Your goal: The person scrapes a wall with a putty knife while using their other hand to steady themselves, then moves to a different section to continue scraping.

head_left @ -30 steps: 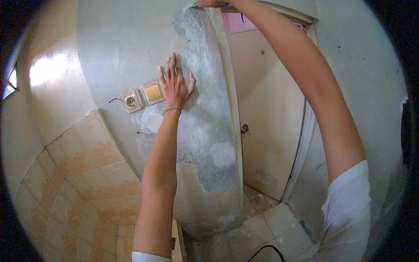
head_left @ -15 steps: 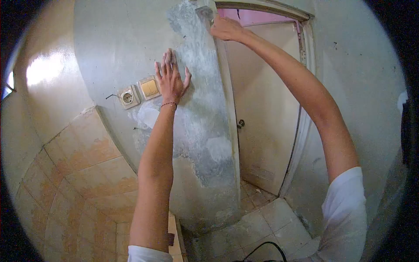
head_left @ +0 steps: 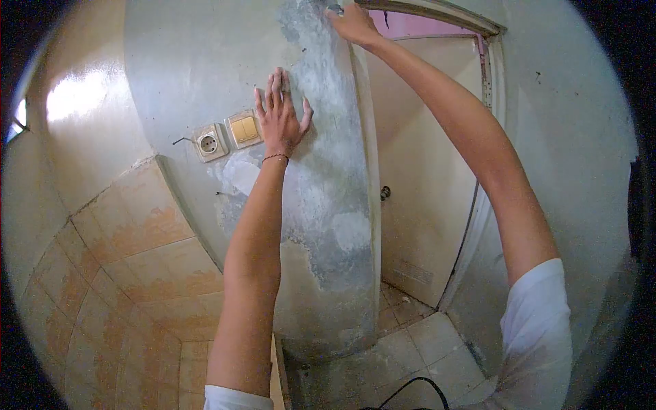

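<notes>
My left hand [head_left: 281, 124] lies flat against the wall with its fingers spread, just right of the yellow light switch [head_left: 243, 128]. High up near the top left corner of the door frame, my right hand [head_left: 352, 24] is closed around what looks like a scraper [head_left: 334, 9]. Only a small grey part of it shows; the rest is hidden by the fingers or out of view. Between the switch and the door frame runs a rough grey-white patch [head_left: 328, 157] of wall, blotched with pale filler.
A wall socket [head_left: 208, 143] sits left of the switch, with a short wire beside it. To the right is a cream door [head_left: 427, 171] with a dark knob [head_left: 385, 193]. Tan tiles [head_left: 154, 232] cover the lower left wall. A black cable [head_left: 427, 381] loops low in front of me.
The whole view has shifted slightly, so the wall and door sit further right. My right hand has moved up a little along the wall with the scraper. My left hand stays on the wall.
</notes>
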`<state>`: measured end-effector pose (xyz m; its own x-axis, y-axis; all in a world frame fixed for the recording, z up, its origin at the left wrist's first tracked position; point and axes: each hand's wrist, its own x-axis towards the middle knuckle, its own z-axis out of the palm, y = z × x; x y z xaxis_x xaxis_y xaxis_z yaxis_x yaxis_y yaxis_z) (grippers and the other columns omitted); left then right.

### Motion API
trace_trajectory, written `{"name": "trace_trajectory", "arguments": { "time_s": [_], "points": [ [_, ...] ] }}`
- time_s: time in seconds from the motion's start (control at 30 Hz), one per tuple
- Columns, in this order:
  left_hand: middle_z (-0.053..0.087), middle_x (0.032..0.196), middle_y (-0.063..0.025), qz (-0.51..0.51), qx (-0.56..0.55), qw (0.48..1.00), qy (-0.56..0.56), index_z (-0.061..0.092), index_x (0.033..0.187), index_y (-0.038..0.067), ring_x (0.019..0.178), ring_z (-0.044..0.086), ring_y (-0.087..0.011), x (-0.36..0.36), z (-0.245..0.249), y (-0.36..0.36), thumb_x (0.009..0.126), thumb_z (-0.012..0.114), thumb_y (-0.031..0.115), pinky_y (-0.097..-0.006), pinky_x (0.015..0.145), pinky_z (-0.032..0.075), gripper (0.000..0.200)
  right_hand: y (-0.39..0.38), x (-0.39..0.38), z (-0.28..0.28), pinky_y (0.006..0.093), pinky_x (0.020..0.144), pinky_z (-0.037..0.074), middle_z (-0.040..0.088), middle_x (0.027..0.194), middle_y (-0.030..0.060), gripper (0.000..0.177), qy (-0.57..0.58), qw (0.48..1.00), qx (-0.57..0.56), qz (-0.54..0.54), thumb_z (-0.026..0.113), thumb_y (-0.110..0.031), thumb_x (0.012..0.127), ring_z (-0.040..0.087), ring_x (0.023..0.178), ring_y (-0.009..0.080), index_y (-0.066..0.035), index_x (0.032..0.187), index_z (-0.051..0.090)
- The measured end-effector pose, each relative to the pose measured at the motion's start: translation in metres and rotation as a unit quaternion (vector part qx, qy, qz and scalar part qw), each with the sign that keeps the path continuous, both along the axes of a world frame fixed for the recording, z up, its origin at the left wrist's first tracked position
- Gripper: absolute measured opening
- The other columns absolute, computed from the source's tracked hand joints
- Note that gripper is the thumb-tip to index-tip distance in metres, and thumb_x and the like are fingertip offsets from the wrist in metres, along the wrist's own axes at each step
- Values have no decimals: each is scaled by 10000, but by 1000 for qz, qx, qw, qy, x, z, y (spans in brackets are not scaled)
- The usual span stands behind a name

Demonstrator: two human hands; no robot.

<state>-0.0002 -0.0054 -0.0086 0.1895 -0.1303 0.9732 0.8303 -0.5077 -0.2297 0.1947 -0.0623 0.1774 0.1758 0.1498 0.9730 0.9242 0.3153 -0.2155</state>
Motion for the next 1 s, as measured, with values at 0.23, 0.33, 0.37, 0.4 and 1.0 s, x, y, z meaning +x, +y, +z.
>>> {"name": "trace_trajectory", "arguments": {
  "time_s": [0.23, 0.33, 0.37, 0.4, 1.0],
  "points": [
    [287, 1579, -90, -5, -3, 1000, -1, 314, 1506, 23, 1456, 261, -224, -1, -1, 0, 891, 505, 415, -492, 1203, 111, 754, -28, -46, -14, 527, 913, 510, 630, 1134, 326, 425, 135, 988, -72, 31, 568, -298, 895, 613, 1090, 474, 62, 1111, 636],
    [288, 1579, -87, -2, 7, 1000, -3, 314, 1506, 22, 1456, 262, -221, -1, 1, 2, 890, 506, 419, -492, 1203, 116, 757, -25, -42, -8, 525, 914, 512, 633, 1118, 333, 425, 88, 996, -5, 24, 572, -298, 890, 621, 1080, 470, 65, 1100, 641],
    [286, 1579, -85, 4, 8, 1000, -4, 316, 1505, 22, 1456, 261, -220, 0, 1, 3, 890, 505, 420, -492, 1203, 117, 756, -22, -43, -4, 525, 914, 512, 633, 1118, 333, 425, 89, 996, -6, 24, 572, -298, 890, 621, 1080, 470, 65, 1100, 641],
    [284, 1580, -84, 8, 8, 1000, -3, 317, 1504, 23, 1456, 260, -220, 0, 0, 2, 889, 505, 420, -491, 1202, 118, 755, -16, -44, 1, 527, 906, 515, 637, 1103, 335, 425, 112, 993, -12, 25, 576, -298, 884, 626, 1065, 473, 69, 1086, 645],
    [272, 1586, -72, 6, 2, 1000, 1, 328, 1500, 23, 1459, 251, -212, -2, 1, 1, 901, 487, 434, -490, 1206, 108, 744, -28, -15, -32, 532, 904, 488, 649, 1058, 329, 544, -13, 997, -45, -53, 552, -425, 899, 620, 1033, 492, 93, 1038, 643]
  ]
}}
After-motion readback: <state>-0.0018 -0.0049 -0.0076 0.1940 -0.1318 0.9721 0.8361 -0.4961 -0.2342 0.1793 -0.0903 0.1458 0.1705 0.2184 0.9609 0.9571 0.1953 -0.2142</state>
